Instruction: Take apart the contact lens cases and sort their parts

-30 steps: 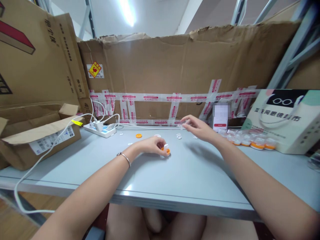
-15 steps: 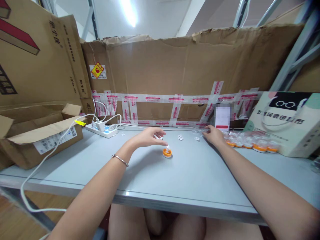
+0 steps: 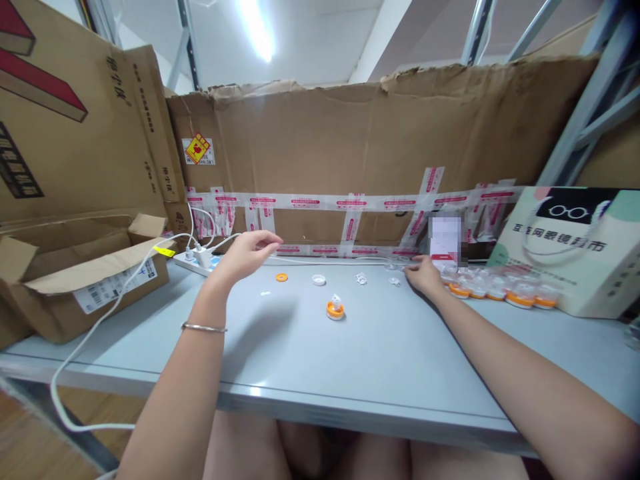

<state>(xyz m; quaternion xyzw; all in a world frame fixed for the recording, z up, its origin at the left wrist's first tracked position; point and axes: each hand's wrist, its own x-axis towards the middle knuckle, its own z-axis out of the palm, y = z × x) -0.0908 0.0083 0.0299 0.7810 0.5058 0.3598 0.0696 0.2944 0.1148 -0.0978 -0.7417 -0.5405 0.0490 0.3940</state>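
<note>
One orange cap (image 3: pixel 335 310), just released, stands alone right of the open, empty left grip (image 3: pixel 247 253); the right grip (image 3: pixel 424 275) is now just beside the cups (image 3: pixel 500 290), hold unclear.

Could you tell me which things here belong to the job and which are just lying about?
In use: orange-and-white piece, orange ring, white cap, clear parts, row of orange-based pieces by the right hand.
Lying about: power strip, open cardboard box, paper bag.

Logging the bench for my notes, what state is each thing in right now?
left hand, open, raised above the table
right hand, on the table, grip unclear
orange-and-white piece, upright, untouched
orange ring, lying flat
cardboard box, flaps open
power strip, plugs in
</note>
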